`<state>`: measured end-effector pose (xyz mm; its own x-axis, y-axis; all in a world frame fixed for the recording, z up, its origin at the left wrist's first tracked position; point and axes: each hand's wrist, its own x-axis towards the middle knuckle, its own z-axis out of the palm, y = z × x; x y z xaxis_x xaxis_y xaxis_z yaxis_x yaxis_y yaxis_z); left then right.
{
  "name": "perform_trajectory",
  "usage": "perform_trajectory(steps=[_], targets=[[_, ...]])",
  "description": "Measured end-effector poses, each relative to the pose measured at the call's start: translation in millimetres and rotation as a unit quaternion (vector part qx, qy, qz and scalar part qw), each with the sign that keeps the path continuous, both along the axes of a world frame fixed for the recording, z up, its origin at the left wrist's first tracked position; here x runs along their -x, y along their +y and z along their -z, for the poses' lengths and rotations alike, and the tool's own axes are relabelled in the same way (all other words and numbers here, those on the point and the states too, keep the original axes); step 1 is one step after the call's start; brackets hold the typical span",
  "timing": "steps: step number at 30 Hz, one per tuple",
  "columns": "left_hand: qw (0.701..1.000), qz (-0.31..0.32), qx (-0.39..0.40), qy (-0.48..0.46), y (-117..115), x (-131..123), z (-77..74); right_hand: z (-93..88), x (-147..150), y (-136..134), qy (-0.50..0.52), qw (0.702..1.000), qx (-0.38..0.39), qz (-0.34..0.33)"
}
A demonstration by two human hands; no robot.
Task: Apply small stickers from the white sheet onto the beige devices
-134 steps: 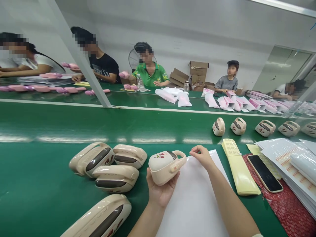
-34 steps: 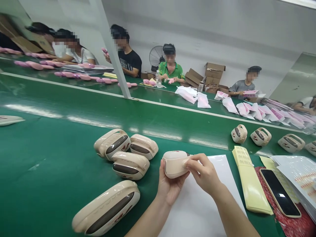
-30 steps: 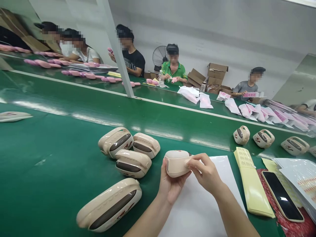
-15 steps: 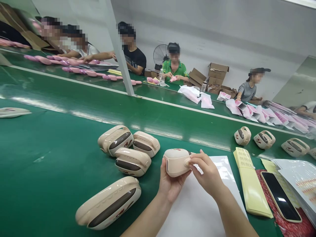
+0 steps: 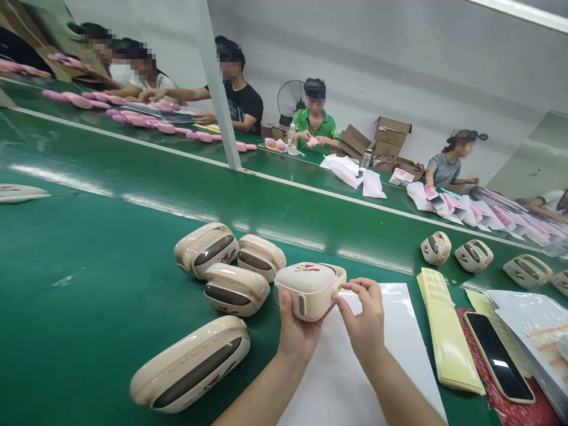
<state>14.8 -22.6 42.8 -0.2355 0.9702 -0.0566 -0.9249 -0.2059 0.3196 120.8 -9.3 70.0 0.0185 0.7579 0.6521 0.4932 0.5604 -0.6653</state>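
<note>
My left hand (image 5: pixel 299 334) is closed round the lower side of a small beige portable speaker (image 5: pixel 306 290), holding it up with its printed pale face turned upward. A carry handle shows on its far right side. At that side, the thumb and fingertips of my right hand (image 5: pixel 364 313) are drawn together in a pinch against the casing; whatever is between them is too small to make out. Beneath both hands lies a white sheet (image 5: pixel 394 355). Several similar beige speakers (image 5: pixel 237 290) stand just left of my left hand, with a longer one (image 5: pixel 190 364) nearer me.
To the right lie a yellow sticker strip (image 5: pixel 455 349), a phone (image 5: pixel 499 355) on red wrap and plastic-covered sheets (image 5: pixel 536 331). More speakers (image 5: pixel 474 256) line the right back of the green table (image 5: pixel 89 296). Several people work beyond at a bench with pink items (image 5: pixel 164 127).
My left hand has tilted and turned the speaker, so more of its printed face and handle show, and moved it slightly left. The right fingertips stay at its right side.
</note>
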Motion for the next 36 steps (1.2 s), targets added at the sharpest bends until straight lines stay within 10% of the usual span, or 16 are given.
perform_trajectory(steps=[13,26,36], targets=[[0.998,-0.028,0.025,0.06,-2,-2,-5.9,-13.8,-9,14,0.115,0.938,0.283,-0.163],[0.992,-0.064,0.042,0.096,-3,0,-5.8,-20.1,-8,16,0.263,0.847,0.391,-0.247],[0.989,-0.07,0.048,0.119,-5,4,-11.0,-21.3,-7,11,0.235,0.873,0.345,-0.252]])
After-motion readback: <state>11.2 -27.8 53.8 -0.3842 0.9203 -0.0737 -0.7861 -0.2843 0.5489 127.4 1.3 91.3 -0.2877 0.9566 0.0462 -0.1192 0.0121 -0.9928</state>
